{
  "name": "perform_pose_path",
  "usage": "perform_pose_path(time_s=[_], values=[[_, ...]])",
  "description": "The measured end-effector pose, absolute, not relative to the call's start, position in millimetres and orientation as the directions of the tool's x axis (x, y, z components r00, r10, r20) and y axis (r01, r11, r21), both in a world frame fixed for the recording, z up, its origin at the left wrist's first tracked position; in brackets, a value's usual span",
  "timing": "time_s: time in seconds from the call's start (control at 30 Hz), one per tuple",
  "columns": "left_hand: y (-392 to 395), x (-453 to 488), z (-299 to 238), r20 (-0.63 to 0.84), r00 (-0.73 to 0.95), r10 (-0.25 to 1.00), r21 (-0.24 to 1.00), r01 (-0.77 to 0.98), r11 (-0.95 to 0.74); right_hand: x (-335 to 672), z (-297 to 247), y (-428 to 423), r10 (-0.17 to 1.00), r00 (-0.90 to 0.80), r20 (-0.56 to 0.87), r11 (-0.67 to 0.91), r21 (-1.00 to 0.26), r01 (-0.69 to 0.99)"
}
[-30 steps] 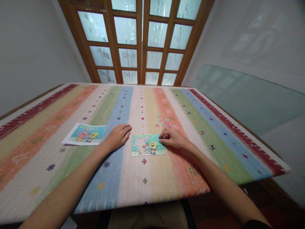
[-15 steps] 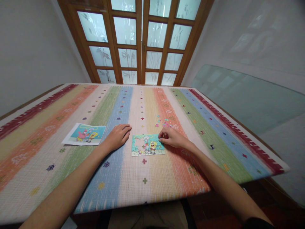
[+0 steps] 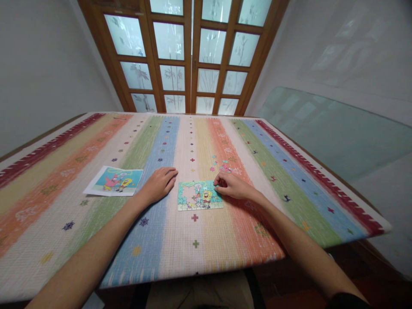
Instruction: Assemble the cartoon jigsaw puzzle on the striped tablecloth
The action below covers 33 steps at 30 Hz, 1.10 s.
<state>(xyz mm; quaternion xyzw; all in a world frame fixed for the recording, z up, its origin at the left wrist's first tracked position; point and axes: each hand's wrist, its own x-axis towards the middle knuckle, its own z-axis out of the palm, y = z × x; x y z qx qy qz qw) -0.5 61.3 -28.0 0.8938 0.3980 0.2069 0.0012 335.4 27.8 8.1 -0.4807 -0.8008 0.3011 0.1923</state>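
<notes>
A small, partly filled jigsaw puzzle (image 3: 206, 201) lies flat on the table in front of me, with a gap at its left middle where the cloth shows through. My right hand (image 3: 233, 185) is at the puzzle's upper right edge, thumb and forefinger closed in a pinch; whatever they hold is hidden. To the left of the puzzle, my left hand (image 3: 160, 183) rests palm down on the cloth, its fingers stretched out and holding nothing. Just beyond my right hand, several loose puzzle pieces (image 3: 224, 167) in pink and turquoise are scattered.
A creased paper picture (image 3: 116, 182) of the cartoon figures lies left of my left hand. Under everything is a striped tablecloth (image 3: 180, 240) covering the table. Wooden glass-paned doors (image 3: 189, 60) stand behind, and a pale glass panel (image 3: 334, 133) leans at the right wall.
</notes>
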Motion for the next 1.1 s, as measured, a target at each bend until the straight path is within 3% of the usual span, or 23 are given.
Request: perform_pose_path(time_s=[0.47, 0.83, 1.1], values=[[62, -1, -27, 0.367, 0.59, 0.72, 0.186, 0.711, -0.678, 335, 11, 28, 0.881, -0.474, 0.012, 0.368, -0.647, 0.668], [23, 77, 6, 0.372, 0.633, 0.679, 0.431, 0.531, -0.73, 335, 12, 30, 0.871, -0.491, 0.017, 0.377, -0.665, 0.645], [17, 114, -14, 0.304, 0.649, 0.698, 0.421, 0.566, -0.709, 333, 12, 31, 0.876, -0.482, 0.021, 0.359, -0.694, 0.624]])
